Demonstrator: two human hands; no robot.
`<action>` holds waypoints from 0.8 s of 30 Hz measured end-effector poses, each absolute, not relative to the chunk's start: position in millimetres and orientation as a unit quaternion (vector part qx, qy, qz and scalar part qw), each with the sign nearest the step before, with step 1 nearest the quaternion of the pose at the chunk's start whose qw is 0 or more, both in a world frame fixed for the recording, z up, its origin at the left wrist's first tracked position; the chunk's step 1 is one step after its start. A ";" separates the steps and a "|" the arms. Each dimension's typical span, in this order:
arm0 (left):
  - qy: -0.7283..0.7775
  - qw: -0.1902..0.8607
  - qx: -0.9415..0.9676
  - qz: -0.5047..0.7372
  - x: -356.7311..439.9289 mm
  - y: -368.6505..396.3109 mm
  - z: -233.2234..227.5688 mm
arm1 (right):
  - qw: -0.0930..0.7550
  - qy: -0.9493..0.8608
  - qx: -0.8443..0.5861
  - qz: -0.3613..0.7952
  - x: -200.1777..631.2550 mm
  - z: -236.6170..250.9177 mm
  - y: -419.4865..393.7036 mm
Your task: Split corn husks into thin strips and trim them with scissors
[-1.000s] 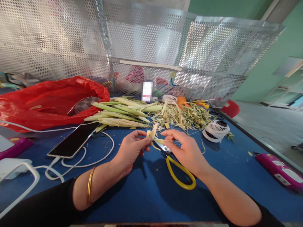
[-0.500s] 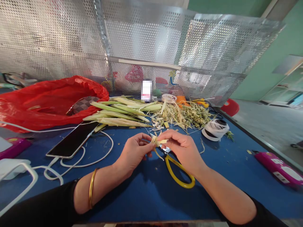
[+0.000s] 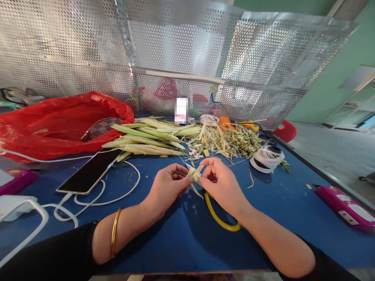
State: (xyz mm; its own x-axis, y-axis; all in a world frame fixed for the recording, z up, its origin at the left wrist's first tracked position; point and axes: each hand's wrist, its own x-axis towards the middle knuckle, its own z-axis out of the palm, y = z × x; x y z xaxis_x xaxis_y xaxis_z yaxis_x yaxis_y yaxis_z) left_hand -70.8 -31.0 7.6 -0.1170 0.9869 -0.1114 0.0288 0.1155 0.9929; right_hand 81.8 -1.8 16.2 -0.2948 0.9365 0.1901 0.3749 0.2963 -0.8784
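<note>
Above the middle of the table, my left hand (image 3: 168,190) pinches a small folded piece of pale husk (image 3: 193,174) between thumb and fingertips. A thin tail of it hangs down toward the table. From the other side, my right hand (image 3: 220,186) grips the same piece, thumb and index finger on its edge. A pair of scissors (image 3: 220,221) with yellow handles lies on the table beneath my hands. My right hand hides part of the handles, and the blade tip shows just behind the husk.
Long green-yellow husks (image 3: 149,137) lie behind my hands, beside a heap of dry trimmings (image 3: 234,141). A red plastic bag (image 3: 58,121) and a phone (image 3: 90,173) with a white cable are at left. White thread spool (image 3: 265,160) and a magenta device (image 3: 345,207) sit at right.
My right hand has shifted slightly left and turned, its fingers curling more over the husk and covering more of the scissors. My left hand keeps its hold, nearly still.
</note>
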 end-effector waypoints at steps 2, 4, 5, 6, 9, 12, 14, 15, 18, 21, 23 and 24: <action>0.567 0.471 0.463 0.492 -70.1 -31.6 7.2 | 0.373 -0.710 -0.470 0.370 81.2 15.8 -1.8; 0.568 0.447 0.490 0.486 -70.0 -32.0 6.4 | 0.373 -0.711 -0.473 0.364 80.8 14.9 -1.9; 0.567 0.434 0.508 0.482 -70.1 -32.2 5.9 | 0.374 -0.711 -0.474 0.361 80.7 14.5 -2.0; 0.567 0.419 0.525 0.477 -70.3 -32.5 5.3 | 0.374 -0.712 -0.475 0.357 80.7 14.2 -2.2; 0.578 0.363 0.565 0.464 -71.0 -34.2 4.2 | 0.375 -0.713 -0.479 0.348 80.9 14.1 -3.4; 0.597 0.308 0.588 0.450 -71.3 -36.6 4.4 | 0.376 -0.712 -0.479 0.351 81.0 13.5 -4.3; 0.601 0.287 0.601 0.441 -71.3 -37.7 5.0 | 0.380 -0.710 -0.471 0.360 81.0 12.2 -4.5; 0.602 0.281 0.606 0.438 -71.3 -38.0 5.3 | 0.383 -0.709 -0.464 0.368 81.0 11.5 -4.5; 0.596 0.288 0.610 0.435 -71.1 -37.8 6.9 | 0.393 -0.707 -0.449 0.379 81.3 10.2 -4.5; 0.594 0.295 0.607 0.438 -71.4 -37.2 8.2 | 0.382 -0.711 -0.452 0.380 82.1 11.9 -4.0; 0.599 0.283 0.611 0.433 -72.0 -37.1 8.4 | 0.364 -0.709 -0.453 0.400 83.0 14.2 -2.9; 0.602 0.274 0.616 0.427 -72.5 -37.1 8.3 | 0.355 -0.705 -0.451 0.417 83.4 15.3 -2.2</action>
